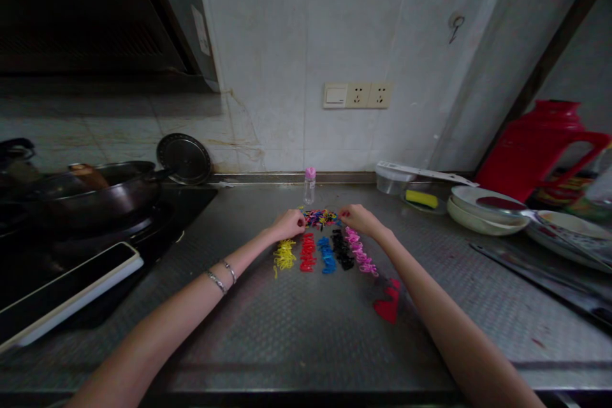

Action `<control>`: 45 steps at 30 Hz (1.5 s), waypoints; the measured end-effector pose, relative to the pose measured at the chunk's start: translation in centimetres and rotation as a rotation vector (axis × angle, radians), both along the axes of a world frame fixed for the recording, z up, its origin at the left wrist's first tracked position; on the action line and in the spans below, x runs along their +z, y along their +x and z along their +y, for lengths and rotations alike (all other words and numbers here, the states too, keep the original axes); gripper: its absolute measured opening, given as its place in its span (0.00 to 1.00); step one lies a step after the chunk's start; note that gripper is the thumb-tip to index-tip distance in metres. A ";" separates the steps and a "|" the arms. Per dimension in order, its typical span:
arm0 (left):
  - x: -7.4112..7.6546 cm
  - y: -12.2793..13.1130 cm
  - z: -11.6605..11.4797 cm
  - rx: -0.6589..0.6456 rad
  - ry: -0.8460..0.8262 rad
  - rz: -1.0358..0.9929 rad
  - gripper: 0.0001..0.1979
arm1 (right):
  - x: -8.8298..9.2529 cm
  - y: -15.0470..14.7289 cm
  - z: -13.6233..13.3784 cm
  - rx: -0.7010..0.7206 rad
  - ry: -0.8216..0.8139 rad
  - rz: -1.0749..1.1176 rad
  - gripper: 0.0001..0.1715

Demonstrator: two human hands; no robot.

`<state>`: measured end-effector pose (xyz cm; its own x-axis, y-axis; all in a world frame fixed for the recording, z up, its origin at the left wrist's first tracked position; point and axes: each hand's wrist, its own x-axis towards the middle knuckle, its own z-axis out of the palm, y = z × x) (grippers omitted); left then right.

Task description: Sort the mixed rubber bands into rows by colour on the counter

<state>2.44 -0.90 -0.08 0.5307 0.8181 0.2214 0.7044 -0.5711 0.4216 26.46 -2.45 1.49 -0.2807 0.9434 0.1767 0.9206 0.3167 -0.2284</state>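
Note:
A heap of small mixed-colour rubber bands (321,218) lies on the metal counter, between my two hands. My left hand (289,224) is at its left edge, fingers curled in a pinch; whatever they hold is too small to make out. At the right edge my right hand (357,218) also pinches, its fingertips low by the bands. Nearer to me, sorted bands form separate rows: yellow bands (285,255), red bands (308,252), blue bands (327,255), black bands (342,250) and pink bands (361,251). Behind the heap stands a small clear bottle (310,189) with a pink cap.
A clear bag with a red heart print (388,303) lies beside my right forearm. On the left are a pan (138,188) and a long white-edged object (71,293). To the right stand bowls (485,220), a yellow sponge (421,198) and a red thermos flask (530,150).

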 end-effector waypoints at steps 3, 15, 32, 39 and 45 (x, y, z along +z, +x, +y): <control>-0.1 -0.3 0.2 -0.019 0.030 0.002 0.08 | 0.2 -0.7 -0.2 0.033 0.030 -0.008 0.14; 0.5 -5.3 -0.4 -0.015 0.004 -0.008 0.07 | -0.5 -4.1 -1.4 0.270 0.075 -0.095 0.14; 0.1 -6.3 -1.9 0.076 0.001 -0.124 0.10 | -1.2 -5.5 -2.0 0.164 0.108 -0.175 0.18; -0.5 -6.4 -1.8 0.063 0.000 -0.158 0.11 | -1.0 -4.9 -2.0 0.120 0.063 -0.109 0.21; -0.6 -6.3 -1.9 0.063 -0.001 -0.141 0.11 | -0.8 -3.4 -1.1 0.122 0.067 0.036 0.19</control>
